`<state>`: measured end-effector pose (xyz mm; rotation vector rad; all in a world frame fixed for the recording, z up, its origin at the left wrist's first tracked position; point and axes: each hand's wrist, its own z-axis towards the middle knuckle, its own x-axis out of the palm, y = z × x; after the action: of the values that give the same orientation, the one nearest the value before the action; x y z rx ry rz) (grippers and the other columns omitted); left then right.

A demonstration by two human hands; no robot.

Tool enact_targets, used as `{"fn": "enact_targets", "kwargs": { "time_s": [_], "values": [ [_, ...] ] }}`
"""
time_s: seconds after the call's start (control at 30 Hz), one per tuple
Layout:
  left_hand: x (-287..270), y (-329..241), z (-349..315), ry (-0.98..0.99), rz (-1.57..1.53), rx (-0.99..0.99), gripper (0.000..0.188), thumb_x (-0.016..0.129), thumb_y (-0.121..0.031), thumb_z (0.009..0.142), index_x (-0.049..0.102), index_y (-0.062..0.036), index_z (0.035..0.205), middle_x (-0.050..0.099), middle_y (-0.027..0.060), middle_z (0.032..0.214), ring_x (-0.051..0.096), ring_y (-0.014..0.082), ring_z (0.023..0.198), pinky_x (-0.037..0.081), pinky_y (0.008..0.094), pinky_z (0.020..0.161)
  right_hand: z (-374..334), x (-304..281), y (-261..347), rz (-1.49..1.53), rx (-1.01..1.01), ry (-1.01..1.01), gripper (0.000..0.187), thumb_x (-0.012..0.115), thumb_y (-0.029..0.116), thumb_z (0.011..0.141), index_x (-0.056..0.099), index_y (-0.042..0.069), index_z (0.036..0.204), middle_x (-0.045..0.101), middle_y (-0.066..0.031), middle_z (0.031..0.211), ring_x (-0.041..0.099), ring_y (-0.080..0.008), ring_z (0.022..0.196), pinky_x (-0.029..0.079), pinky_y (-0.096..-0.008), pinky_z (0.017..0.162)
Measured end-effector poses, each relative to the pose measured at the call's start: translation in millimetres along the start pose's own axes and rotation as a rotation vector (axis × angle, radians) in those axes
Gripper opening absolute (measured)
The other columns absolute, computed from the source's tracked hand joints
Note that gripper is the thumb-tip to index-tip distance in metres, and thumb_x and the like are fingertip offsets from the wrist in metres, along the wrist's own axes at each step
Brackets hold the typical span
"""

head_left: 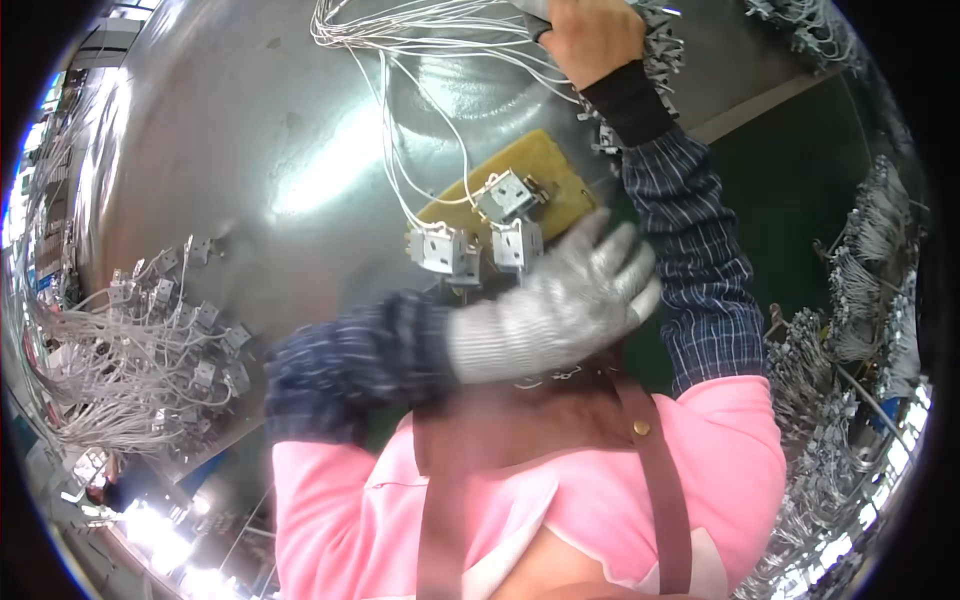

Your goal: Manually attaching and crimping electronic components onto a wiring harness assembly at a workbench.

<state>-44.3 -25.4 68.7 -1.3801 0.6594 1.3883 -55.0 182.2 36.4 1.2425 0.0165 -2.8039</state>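
Note:
My left hand (575,300), in a silver-grey glove, reaches across my front with its fingers extended, beside a yellow block (560,165) at the table edge. Nothing shows in its grip. Three small metal-shelled connectors (437,250) on white wires rest on and along the block; the glove's fingers lie close to the nearest one. My right hand (595,42), mostly bare with grey wrapping on a finger, is stretched far forward. Its fingers look curled by the bundle of white wires (430,45), and the top edge cuts off part of them.
A row of metal connectors (665,70) lies beside my right wrist. A heap of white wires with connectors (150,370) sits at the left on the metal table (220,130). More wire bundles (870,270) hang or lie at the right, past a green surface (800,190).

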Motion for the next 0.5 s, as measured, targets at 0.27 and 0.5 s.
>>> {"fn": "enact_targets", "kwargs": {
  "time_s": [0.27,0.5],
  "values": [
    [6,-20,-90,0.362,0.616,0.066,0.031,0.057,-0.024,0.086,0.051,-0.0043,0.109,0.057,0.0118,0.076,0.062,0.029,0.065,0.049,0.0391,0.06,-7,12,-7,0.213,0.066,0.11,0.047,0.069,0.007,0.064,0.051,0.008,0.108,0.061,-0.0147,0.096,0.062,-0.036,0.082,0.048,-0.0452,0.068],
    [12,48,29,-0.034,0.281,-0.123,0.053,0.064,-0.039,0.084,0.051,-0.0092,0.125,0.056,0.0163,0.117,0.054,0.0331,0.11,0.048,0.0431,0.089,-40,-21,-7,0.654,0.315,0.015,0.04,0.076,0.016,0.069,0.048,0.008,0.097,0.062,-0.0163,0.085,0.063,-0.0351,0.082,0.049,-0.0402,0.068]
  ]
}}
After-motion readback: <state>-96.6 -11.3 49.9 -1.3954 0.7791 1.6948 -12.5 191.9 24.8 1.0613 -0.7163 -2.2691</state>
